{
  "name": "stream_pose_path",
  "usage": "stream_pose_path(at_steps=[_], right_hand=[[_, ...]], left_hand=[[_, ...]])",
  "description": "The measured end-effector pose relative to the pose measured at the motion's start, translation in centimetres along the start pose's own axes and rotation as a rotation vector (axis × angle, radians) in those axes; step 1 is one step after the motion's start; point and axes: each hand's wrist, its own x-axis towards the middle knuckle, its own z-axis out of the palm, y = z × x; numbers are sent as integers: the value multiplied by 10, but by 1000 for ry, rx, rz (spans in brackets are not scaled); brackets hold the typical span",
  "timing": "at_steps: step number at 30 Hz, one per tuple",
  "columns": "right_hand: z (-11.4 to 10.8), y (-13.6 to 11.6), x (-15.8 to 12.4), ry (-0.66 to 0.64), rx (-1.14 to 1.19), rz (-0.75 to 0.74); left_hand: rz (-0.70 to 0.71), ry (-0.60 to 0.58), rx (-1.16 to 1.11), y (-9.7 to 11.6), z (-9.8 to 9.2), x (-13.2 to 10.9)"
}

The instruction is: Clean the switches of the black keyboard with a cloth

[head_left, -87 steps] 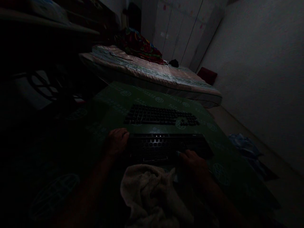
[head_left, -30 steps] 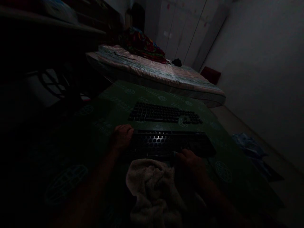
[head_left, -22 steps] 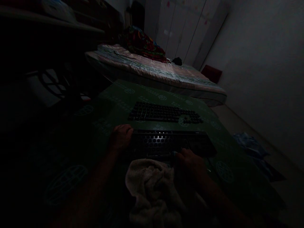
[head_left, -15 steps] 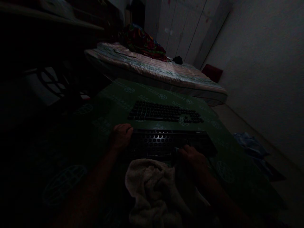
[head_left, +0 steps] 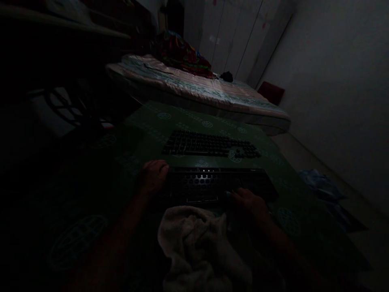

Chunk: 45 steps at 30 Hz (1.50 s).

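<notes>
Head view: we have the left hand (head_left: 153,174) closed over the left end of the keyboard body (head_left: 252,182). Right hand (head_left: 251,202) is at its front edge, right of centre, fingers drawn together near a pale glint (head_left: 227,194); too dark to tell if we're pinching anything. Only change over the last second: right hand shifted slightly rightward; left hand hasn't budged. We read that as fine work on one spot, body steadied. Set of keys (head_left: 200,144) lies in rows just beyond, cloth (head_left: 194,239) nearest us, all on the green table (head_left: 136,125); bed (head_left: 206,89) behind.
</notes>
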Motion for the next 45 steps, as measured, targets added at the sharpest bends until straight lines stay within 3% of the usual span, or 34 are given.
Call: stream_pose_path(at_steps=[17,22,30,35,41,45], right_hand=[[-5,-4,-5,0,71,37],[-4,-13,0,7,73,-48],[-9,19,-3,-60,79,46],[-2,12,4,6,98,23],[-1,16,-1,-49,122,24],[-5,16,-1,-21,111,29]], left_hand=[[-38,-21,8,-3,-1,3],[-24,-31,2,-5,-1,4],[-56,-74,7,-6,-3,6],[-83,-93,12,-2,-6,7],[-72,-88,6,0,-7,9],[-67,-77,7,-4,-4,9]])
